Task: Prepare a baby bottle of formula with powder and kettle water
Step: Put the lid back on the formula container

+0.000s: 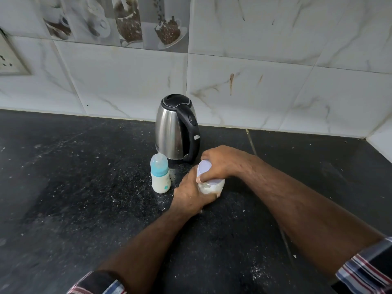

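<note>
A clear powder jar [212,186] with a pale lilac lid [204,167] stands on the black counter, with white powder inside. My left hand [191,193] wraps around the jar's body from the left. My right hand [222,164] grips the lid from above and the right. Left of the jar stands a small baby bottle [160,177] with a blue collar and a clear cap, filled with white liquid. Behind both stands a steel kettle [172,128] with a black lid and handle, the handle turned toward me.
The black stone counter [84,187] is dusted with specks of white powder. A tiled wall [254,81] rises behind the kettle and turns a corner at the far right. A wall socket [8,58] sits at the upper left.
</note>
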### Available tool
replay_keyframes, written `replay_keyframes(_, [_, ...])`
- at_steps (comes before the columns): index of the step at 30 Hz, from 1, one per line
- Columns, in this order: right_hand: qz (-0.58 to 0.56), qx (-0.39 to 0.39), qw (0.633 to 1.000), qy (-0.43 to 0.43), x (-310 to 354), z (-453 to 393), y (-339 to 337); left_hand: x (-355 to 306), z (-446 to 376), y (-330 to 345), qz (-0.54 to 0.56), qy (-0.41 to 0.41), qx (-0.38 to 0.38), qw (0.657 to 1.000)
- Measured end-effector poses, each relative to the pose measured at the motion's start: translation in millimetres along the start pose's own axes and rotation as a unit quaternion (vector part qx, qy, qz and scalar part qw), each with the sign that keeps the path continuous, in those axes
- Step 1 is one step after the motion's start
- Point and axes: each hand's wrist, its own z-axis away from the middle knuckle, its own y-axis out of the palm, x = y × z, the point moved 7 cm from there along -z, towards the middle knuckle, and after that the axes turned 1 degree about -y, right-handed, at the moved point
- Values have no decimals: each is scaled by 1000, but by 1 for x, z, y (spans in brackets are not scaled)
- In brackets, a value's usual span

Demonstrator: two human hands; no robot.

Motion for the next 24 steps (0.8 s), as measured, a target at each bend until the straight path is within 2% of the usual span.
replay_keyframes(5, [24, 43, 997, -56, 11, 1, 5, 0, -3, -2, -28, -5, 8, 1000])
replay_keyframes(9, [-9, 80, 994, -69, 6, 2, 0, 3, -5, -2, -49, -6, 17, 999])
replay_keyframes(15, [-34, 63, 993, -92, 4, 4, 0, 1, -5, -1, -31, 5, 8, 999])
replay_keyframes(24, [-58, 35, 994, -82, -5, 6, -5, -1, -2, -2, -32, 4, 6, 999])
